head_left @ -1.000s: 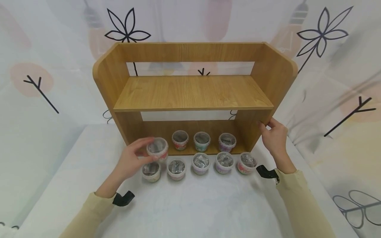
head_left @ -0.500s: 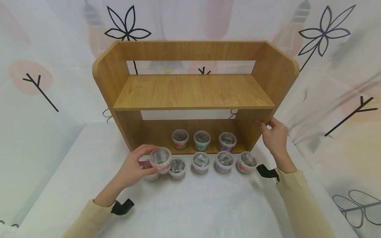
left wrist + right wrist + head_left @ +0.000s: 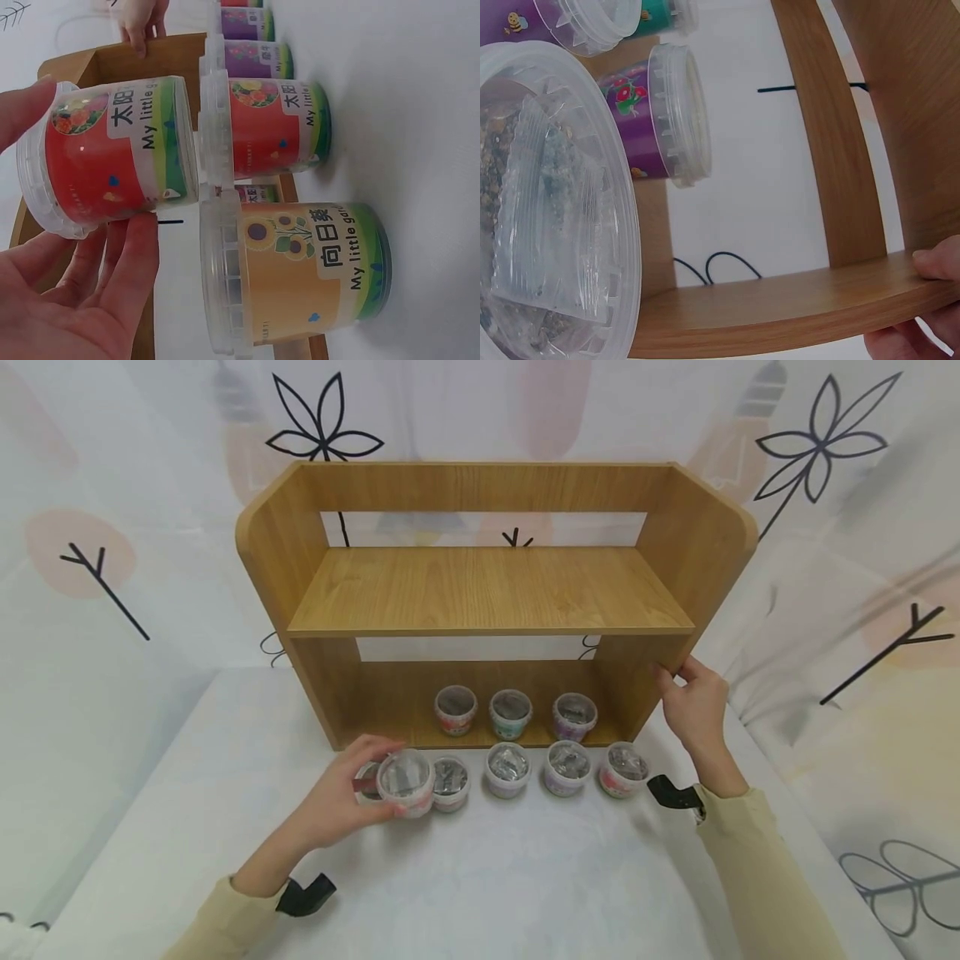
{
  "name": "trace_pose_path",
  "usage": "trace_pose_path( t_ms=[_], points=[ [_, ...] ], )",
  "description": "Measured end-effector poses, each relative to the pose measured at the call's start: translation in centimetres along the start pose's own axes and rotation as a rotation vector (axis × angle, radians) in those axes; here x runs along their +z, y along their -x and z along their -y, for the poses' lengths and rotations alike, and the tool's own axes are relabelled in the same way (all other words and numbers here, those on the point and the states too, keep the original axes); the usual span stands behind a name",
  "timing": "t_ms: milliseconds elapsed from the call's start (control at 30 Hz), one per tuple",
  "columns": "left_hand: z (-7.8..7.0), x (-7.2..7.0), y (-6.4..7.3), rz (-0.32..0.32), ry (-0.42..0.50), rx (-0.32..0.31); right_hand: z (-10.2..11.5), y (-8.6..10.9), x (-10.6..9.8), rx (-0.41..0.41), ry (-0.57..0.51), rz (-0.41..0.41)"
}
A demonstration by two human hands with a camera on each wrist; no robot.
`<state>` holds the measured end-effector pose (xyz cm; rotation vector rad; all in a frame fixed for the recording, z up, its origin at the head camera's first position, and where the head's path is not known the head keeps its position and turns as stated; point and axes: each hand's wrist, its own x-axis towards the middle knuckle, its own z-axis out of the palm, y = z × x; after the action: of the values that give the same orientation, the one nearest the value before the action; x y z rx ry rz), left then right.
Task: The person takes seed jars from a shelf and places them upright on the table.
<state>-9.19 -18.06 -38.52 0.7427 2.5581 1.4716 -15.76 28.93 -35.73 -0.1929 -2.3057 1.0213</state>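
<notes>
My left hand (image 3: 337,802) grips a small lidded plastic tub (image 3: 406,781), its thumb and fingers on opposite sides. In the left wrist view this tub has a red flower label and is held off the table, over an orange sunflower tub (image 3: 292,277). The head view shows the sunflower tub mostly hidden behind it. Just to the right stands another red-labelled tub (image 3: 270,127). My right hand (image 3: 693,706) holds the right side panel of a two-tier wooden shelf (image 3: 495,589), thumb on the inner face and fingers outside.
Further along the front row stand two purple tubs (image 3: 506,768) and a red tub (image 3: 622,770). Inside the lower tier sit a red tub (image 3: 455,710), a teal tub (image 3: 511,714) and a purple tub (image 3: 574,718). Patterned cloth (image 3: 150,468) hangs behind the white table (image 3: 525,877).
My left hand has brought the held tub from the shelf's lower front edge toward me, and it now overlaps the sunflower tub. The right hand keeps its place on the side panel.
</notes>
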Motion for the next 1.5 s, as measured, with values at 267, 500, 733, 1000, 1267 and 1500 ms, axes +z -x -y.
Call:
trace_pose_path(
  t_ms=[267,500,733,1000,1267,1500],
  points=[
    [0.1,0.2,0.4,0.067,-0.02,0.069,0.2,0.1,-0.1,-0.003,0.003,-0.003],
    [0.5,0.3,0.6,0.074,-0.162,0.131,0.0,0.1,0.0,0.0,0.002,0.004],
    [0.6,0.6,1.1,0.095,-0.203,0.145,-0.1,0.0,0.1,-0.007,0.0,-0.001],
    [0.4,0.8,1.6,0.13,-0.194,0.102,0.0,0.1,0.1,-0.02,-0.004,-0.01],
    [0.0,1.3,2.0,0.187,-0.267,0.003,0.0,0.1,0.1,-0.018,-0.002,-0.02],
    [0.2,1.7,2.2,0.222,-0.318,0.006,0.0,0.1,0.1,-0.007,-0.003,-0.014]
  ],
)
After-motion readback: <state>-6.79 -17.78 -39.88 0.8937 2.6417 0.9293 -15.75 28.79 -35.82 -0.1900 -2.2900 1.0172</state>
